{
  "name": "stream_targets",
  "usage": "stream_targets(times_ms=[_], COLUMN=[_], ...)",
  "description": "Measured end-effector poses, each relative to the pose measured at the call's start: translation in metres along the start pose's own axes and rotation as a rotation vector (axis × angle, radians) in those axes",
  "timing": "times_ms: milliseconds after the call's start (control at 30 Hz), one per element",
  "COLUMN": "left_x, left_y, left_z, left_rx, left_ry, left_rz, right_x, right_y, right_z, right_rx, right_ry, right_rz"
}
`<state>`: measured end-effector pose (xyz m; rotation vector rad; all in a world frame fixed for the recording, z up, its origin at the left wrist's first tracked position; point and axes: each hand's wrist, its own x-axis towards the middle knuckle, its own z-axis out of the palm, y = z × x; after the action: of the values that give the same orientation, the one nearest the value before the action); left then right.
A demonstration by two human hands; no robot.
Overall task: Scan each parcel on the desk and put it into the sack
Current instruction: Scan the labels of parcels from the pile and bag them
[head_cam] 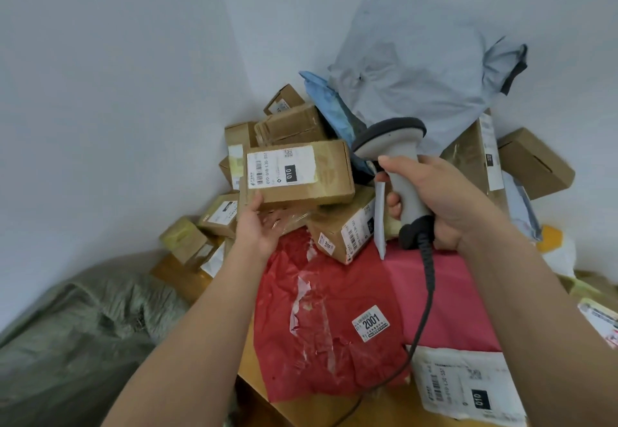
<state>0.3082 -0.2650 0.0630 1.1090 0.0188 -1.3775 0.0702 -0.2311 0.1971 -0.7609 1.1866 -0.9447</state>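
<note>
Scanner up, box in hand

The left hand (259, 226) holds a small brown cardboard box (301, 172) from below, maybe loosely. Beside it, the right hand (431, 199) grips a grey scanner (398, 159).

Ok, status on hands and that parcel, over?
Left hand holds cardboard box up, label facing the camera. Right hand grips scanner, head toward the box. Sack lower left. Nothing between scanner and box.

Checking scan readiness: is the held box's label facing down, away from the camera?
No, the cardboard box in the left hand shows its white label upward.
</note>
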Motion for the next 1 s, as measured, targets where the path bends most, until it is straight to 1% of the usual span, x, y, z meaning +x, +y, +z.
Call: stream_targets(times_ms=[100, 267, 367, 500, 567, 633, 733, 800, 867, 1000], left_x=[-0.015, -0.043, -0.058, -0.078, -0.087, -0.098, -0.112, -0.118, -0.12, -0.12], left_y=[0.021, 0.04, 0.039, 0.036, 0.035, 0.032, 0.019, 0.008, 0.001, -0.01], left_z=[-0.011, -0.016, -0.017, -0.017, -0.02, -0.026, -0.041, -0.049, -0.055, -0.06], left_rx=[0.017, 0.221, 0.281, 0.265, 0.278, 0.367, 0.65, 0.711, 0.671, 0.658], left_ry=[-0.03, -0.067, -0.102, -0.155, -0.168, -0.215, -0.339, -0.377, -0.347, -0.169], left_rz=[0.057, 0.097, 0.094, 0.086, 0.087, 0.061, -0.069, -0.14, -0.121, 0.008], right_x=[0.001, 0.004, 0.004, 0.003, -0.002, -0.002, 0.003, 0.001, -0.005, -0.023], right_y=[0.003, 0.025, 0.043, 0.065, 0.068, 0.07, 0.073, 0.07, 0.062, 0.034], right_z=[-0.007, -0.006, 0.004, 0.011, 0.014, 0.016, 0.015, 0.016, 0.018, 0.021], right_rx=[0.0, -0.202, -0.258, -0.331, -0.326, -0.287, -0.216, -0.216, -0.224, -0.177], right_ry=[0.031, 0.027, -0.02, -0.077, -0.082, -0.044, 0.017, 0.032, 0.04, -0.008], right_rz=[-0.031, -0.062, -0.029, 0.038, 0.054, 0.049, 0.03, 0.025, 0.026, 0.046])
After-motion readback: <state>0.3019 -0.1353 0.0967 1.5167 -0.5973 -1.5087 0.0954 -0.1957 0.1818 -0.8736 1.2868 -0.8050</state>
